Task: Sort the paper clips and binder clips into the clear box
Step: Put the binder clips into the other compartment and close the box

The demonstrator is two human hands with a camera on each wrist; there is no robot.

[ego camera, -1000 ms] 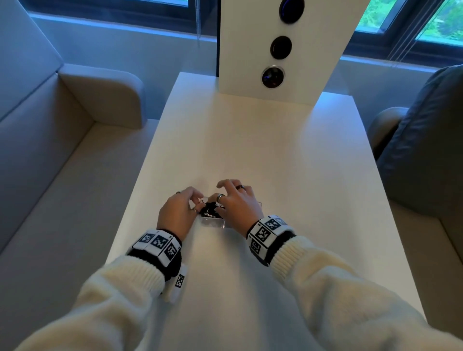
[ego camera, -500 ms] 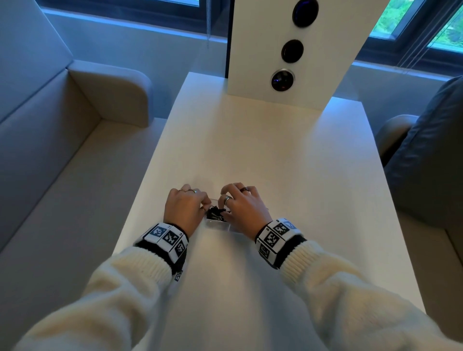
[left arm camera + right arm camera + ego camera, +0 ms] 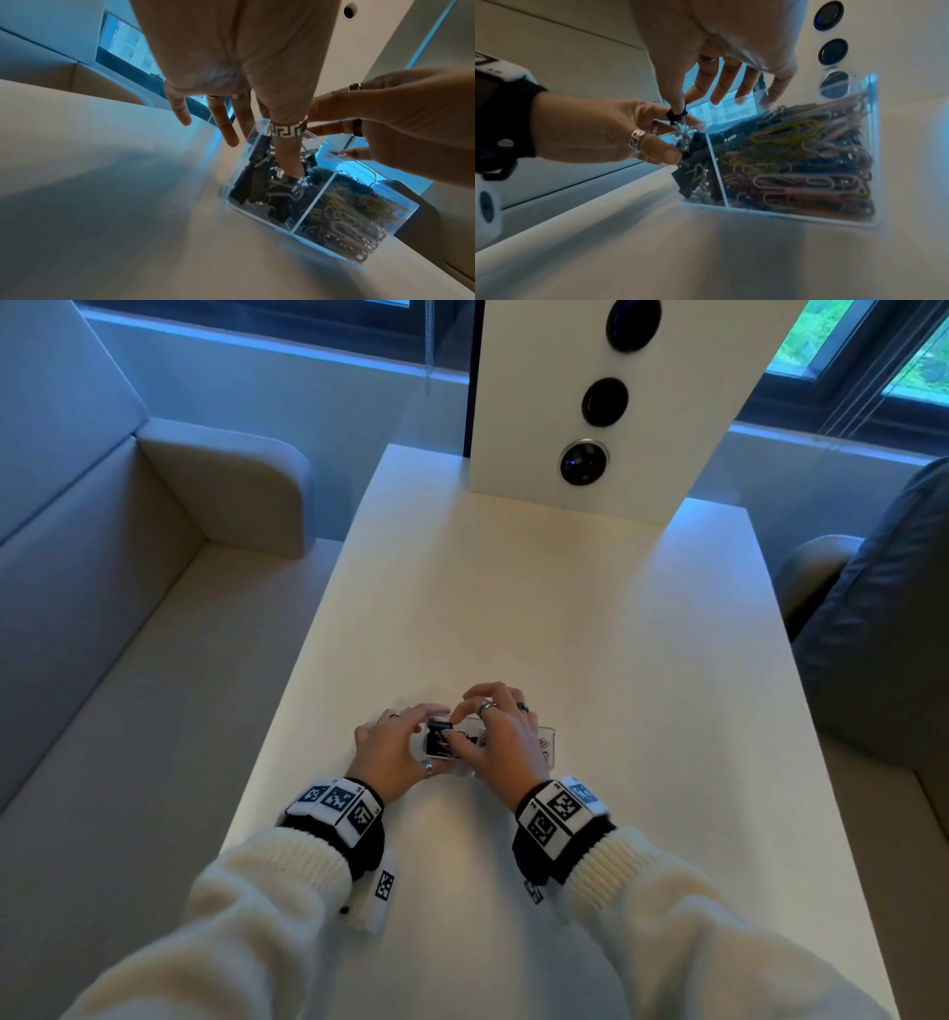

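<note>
A clear box [image 3: 547, 746] with two compartments sits on the white table [image 3: 513, 608] between my hands. Its left compartment holds black binder clips [image 3: 257, 190], its right one coloured paper clips [image 3: 795, 162]. My left hand [image 3: 393, 749] holds the box's left end, thumb [image 3: 664, 155] on the near wall and index finger over the far edge. Just above the left compartment my right hand [image 3: 506, 742] pinches a small black binder clip [image 3: 676, 116] between thumb and index finger, the other fingers spread over the box. In the head view the hands hide most of the box.
A white upright panel [image 3: 590, 361] with three dark round lenses stands at the table's far end. A beige sofa [image 3: 102, 608] runs along the left and a grey chair [image 3: 873, 634] stands on the right. The table's left edge lies close to my left wrist.
Both hands stay at the box. The right hand's fingers have risen and spread, and the box's right end now shows beside it. The head view has shifted a little.
</note>
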